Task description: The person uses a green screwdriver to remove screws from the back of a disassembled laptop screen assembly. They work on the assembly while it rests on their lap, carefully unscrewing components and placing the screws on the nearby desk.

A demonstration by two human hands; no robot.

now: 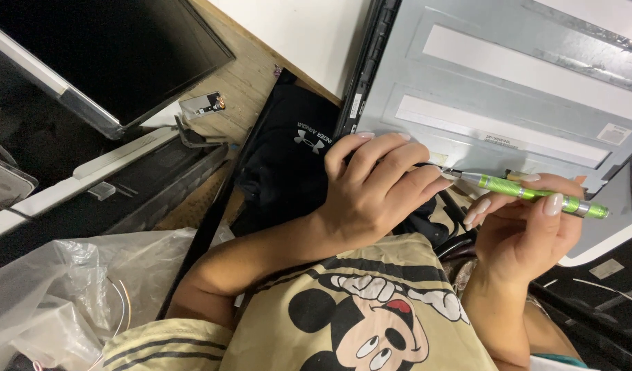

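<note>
right hand (518, 237) pinching a green screwdriver (536, 194) between thumb and the fingers (553, 203) curled over its barrel, other fingers loosely bent below. long axis of the tool lying nearly level, running left to right and dipping slightly toward the right end; metal tip pointing left, toward the left hand (371, 189). tip meeting, or almost meeting, the left fingertips (441, 180) at the lower edge of a grey metal panel back (515, 75); exact contact point hidden by those fingers. left hand resting palm down, fingers pressed together and curved over something at that edge, with nothing seen held inside them. left hand nearer the tip, right hand nearer the tail end of the tool. panel tilted across the upper right, its black frame edge just beside the left knuckles. black fabric (288, 151) under the left wrist, lying on a wooden table (244, 79). dark flat screen (103, 55) well apart at upper left, clear plastic bag (61, 288) at lower left. beige shirt with a cartoon print (357, 323) close below both forearms.
</note>
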